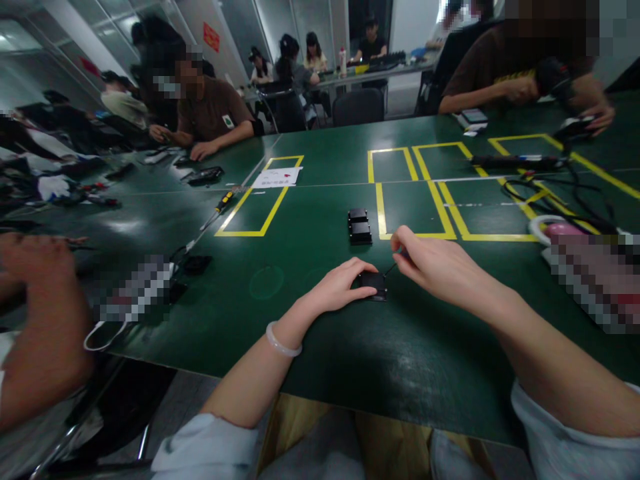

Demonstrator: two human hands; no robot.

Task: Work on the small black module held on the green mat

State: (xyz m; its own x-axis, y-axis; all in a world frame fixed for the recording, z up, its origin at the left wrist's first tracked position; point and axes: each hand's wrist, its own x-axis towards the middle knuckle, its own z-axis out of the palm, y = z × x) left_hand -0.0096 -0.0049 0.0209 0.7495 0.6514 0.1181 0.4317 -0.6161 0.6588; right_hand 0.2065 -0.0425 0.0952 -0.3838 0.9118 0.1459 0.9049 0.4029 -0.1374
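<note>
The black block (379,283) is laid flat on the green table (320,373), close in front of the wearer, and is gripped from its left side by the left hand (345,287), with the fingers set along its far edge and the thumb along its near part. A thin dark tool (391,269) is pinched between the thumb and fingers of the right hand (430,263), just to the right of the block, and its lower end is brought to the block's far right corner; whether the corner is touched cannot be told. The two hands are held apart, with the block and tool between them. Small pale specks are seen at the block's right corners and may be judged to be fasteners, though too little detail is shown for certainty. The work on this block is judged to be underway rather than finished, since it is both held and met by the tool; how many corners have been dealt with cannot be made out. Beyond the block, a black pair of similar pieces (359,227) is left untouched by either hand, and whether these are finished or waiting is not shown. Farther off, beyond and left of the block, a yellow-handled screwdriver (225,201) is left lying unused.
</note>
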